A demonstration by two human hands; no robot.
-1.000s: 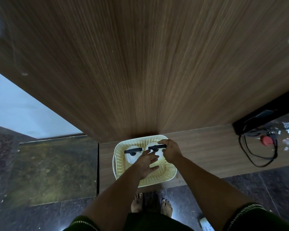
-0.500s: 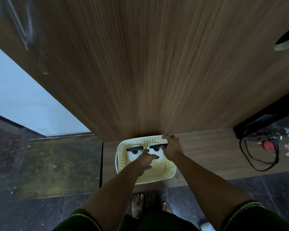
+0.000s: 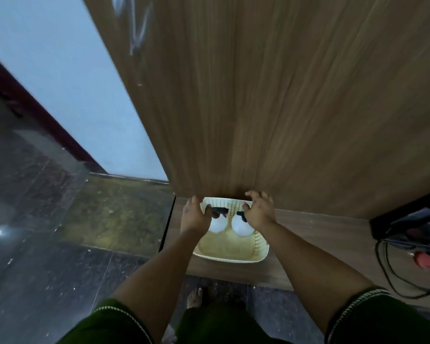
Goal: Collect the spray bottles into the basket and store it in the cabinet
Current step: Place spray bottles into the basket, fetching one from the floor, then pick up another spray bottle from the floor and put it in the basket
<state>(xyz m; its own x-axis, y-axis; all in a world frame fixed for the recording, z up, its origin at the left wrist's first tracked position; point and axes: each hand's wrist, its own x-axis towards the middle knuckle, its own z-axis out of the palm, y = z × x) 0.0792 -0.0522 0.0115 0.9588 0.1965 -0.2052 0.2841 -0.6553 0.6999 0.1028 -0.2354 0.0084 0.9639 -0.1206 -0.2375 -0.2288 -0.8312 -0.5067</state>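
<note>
Gripping basket (image 3: pixel 233 255) rim: left hand (image 3: pixel 193 216) clasps left wall, right hand (image 3: pixel 258 211) the right | two spray bottles (image 3: pixel 230 225) inside basket, at its far end | basket on wooden ledge beneath cabinet panel (image 3: pixel 271 108) | step: storing, judged | next: lift level, bottles upright.

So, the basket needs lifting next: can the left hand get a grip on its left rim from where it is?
Probably yes: the left hand already sits at the basket rim, nothing between them.

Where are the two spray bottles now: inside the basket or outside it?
Inside. Both white spray bottles stand within the cream basket's walls, at its far end, black trigger heads up.
</note>
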